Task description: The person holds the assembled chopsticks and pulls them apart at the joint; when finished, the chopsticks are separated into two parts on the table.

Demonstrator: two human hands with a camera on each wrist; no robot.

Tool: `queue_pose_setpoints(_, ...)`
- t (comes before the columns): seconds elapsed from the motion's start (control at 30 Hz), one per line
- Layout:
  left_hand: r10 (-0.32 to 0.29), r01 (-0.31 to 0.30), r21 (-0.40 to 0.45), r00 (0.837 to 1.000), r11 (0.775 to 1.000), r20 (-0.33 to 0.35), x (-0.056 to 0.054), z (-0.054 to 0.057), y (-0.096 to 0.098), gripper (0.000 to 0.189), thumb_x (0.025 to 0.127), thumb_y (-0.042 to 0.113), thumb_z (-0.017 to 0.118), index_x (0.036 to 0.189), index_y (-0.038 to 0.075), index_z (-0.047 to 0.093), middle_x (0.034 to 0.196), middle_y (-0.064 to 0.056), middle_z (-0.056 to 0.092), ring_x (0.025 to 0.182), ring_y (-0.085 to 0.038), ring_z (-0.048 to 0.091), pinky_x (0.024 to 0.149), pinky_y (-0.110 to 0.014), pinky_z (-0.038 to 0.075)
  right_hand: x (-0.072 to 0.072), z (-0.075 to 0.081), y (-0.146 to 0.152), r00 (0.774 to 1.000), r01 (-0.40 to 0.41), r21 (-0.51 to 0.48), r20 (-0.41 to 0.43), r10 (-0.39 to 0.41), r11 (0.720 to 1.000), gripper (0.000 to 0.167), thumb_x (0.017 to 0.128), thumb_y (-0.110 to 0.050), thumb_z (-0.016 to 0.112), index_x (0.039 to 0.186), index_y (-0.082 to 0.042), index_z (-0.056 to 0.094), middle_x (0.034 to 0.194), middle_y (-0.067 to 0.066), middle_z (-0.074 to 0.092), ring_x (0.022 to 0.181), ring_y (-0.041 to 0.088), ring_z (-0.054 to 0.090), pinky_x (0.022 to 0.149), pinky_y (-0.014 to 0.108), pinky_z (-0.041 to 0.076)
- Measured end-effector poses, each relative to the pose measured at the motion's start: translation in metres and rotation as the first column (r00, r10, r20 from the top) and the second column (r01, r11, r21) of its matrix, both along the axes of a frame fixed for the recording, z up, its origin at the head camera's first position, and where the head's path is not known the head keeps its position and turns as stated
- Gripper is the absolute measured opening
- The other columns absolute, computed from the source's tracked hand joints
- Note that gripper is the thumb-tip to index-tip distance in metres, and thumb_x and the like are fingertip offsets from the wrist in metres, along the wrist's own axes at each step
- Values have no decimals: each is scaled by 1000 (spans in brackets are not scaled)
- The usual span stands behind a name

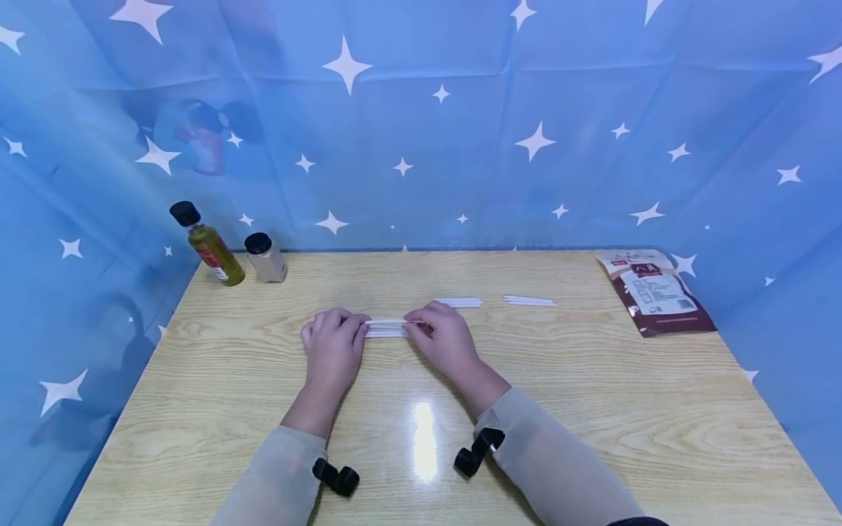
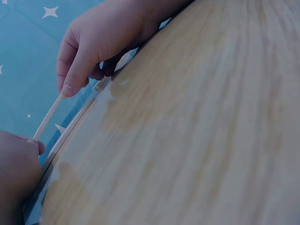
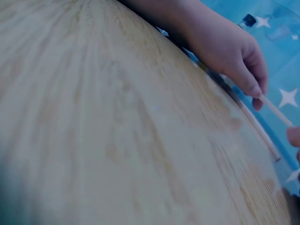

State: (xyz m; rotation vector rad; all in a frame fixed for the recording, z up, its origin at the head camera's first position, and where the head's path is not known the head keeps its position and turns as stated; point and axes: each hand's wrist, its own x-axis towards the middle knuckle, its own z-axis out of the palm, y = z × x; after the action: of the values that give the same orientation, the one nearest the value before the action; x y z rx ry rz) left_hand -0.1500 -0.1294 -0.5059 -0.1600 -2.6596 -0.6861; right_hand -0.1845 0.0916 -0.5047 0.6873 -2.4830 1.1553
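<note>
One thin white stick (image 1: 384, 321) spans the gap between the two hands, lifted a little off the table. My left hand (image 1: 332, 340) pinches its left end between thumb and fingers. At its other end, my right hand (image 1: 447, 337) pinches it the same way. Several more white sticks (image 1: 387, 333) lie side by side on the table just beneath, their ends partly hidden by the hands. In the left wrist view the held stick (image 2: 48, 116) slants between both thumbs. The right wrist view shows the left hand (image 3: 229, 56) gripping the stick (image 3: 276, 111) above another lying one.
Two small groups of white sticks, one (image 1: 462, 302) beyond the right hand and another (image 1: 529, 300) farther right, lie on the wooden table (image 1: 592, 409). An oil bottle (image 1: 215, 254) and a black-lidded jar (image 1: 270, 264) stand back left. A brown-and-white bag (image 1: 658, 292) lies at right.
</note>
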Motion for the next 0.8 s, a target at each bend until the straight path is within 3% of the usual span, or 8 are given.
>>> queue_pose_setpoints(0.27, -11, 10, -7, 998, 1000, -63, 1, 0, 2, 14, 102, 20, 75, 109, 12, 84, 103, -5, 69, 103, -30, 59, 100, -59, 36, 0, 0, 3, 1000, 21, -29, 23, -21, 999, 5, 94, -13, 84, 99, -12, 83, 88, -4, 69, 73, 9, 60, 66, 26, 53)
queue_pose_setpoints(0.5, -27, 28, 8, 993, 1000, -111, 0, 2, 4, 11, 100, 20, 78, 105, 12, 84, 101, -4, 72, 101, -30, 62, 97, -57, 37, 2, 4, 10, 993, 54, 98, -114, -43, 994, 9, 95, -20, 84, 98, -12, 82, 88, -3, 73, 82, 15, 65, 81, 33, 58)
queue_pose_setpoints(0.8, -69, 69, -6, 984, 998, -162, -1, -2, 14, 9, 97, 22, 81, 102, 15, 84, 98, -4, 75, 97, -29, 65, 94, -57, 38, 6, 2, 25, 986, 66, 100, -158, -49, 993, 15, 91, -23, 88, 93, -11, 80, 86, -2, 72, 82, 17, 65, 75, 34, 57)
